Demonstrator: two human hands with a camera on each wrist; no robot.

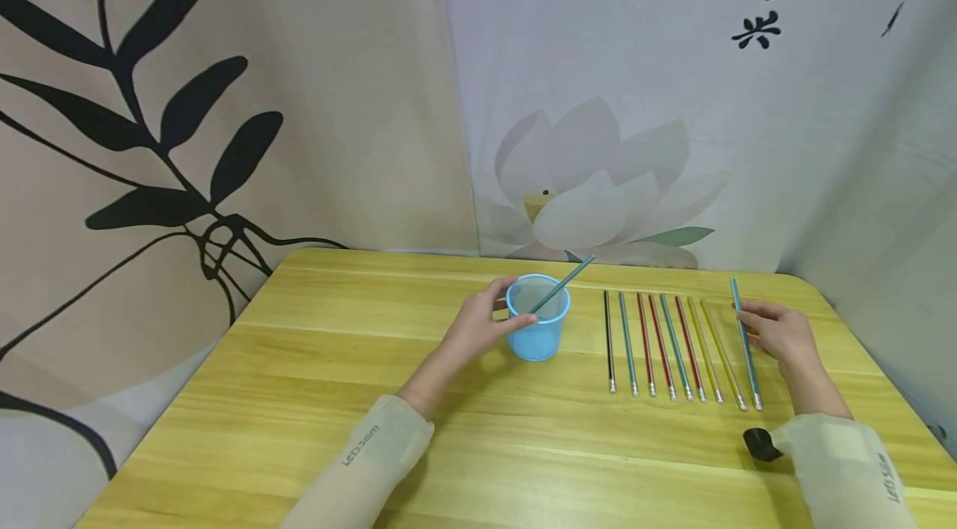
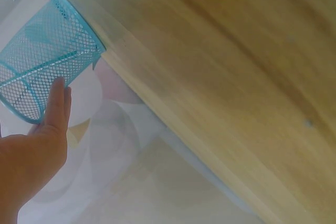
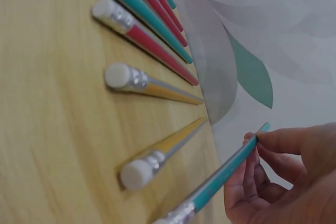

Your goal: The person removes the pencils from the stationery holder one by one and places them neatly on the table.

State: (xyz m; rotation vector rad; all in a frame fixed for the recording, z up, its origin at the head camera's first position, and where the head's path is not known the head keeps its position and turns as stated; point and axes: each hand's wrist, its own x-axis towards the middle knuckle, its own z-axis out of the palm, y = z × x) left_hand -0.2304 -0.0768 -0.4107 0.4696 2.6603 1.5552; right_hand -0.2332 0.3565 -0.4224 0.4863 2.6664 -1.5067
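In the head view my left hand (image 1: 478, 317) holds a light blue mesh pencil cup (image 1: 535, 344), thumb at its near rim and fingers round the far left side. The cup stands upright on the table with one teal pencil (image 1: 571, 273) leaning in it toward the right. My right hand (image 1: 781, 334) pinches another teal pencil (image 3: 223, 174) near its far end between thumb and fingertips. Its eraser end points toward me. Left of that hand lies a row of pencils: a black one (image 1: 609, 342), then teal and red ones, with yellow pencils (image 1: 723, 355) closest to the hand.
The wooden table (image 1: 299, 346) reaches back to a printed cloth backdrop (image 1: 359, 97) with leaves, a lotus and characters. A small black object (image 1: 761, 444) shows beside the right sleeve (image 1: 845, 462). Row pencils lie roughly parallel, white erasers toward me.
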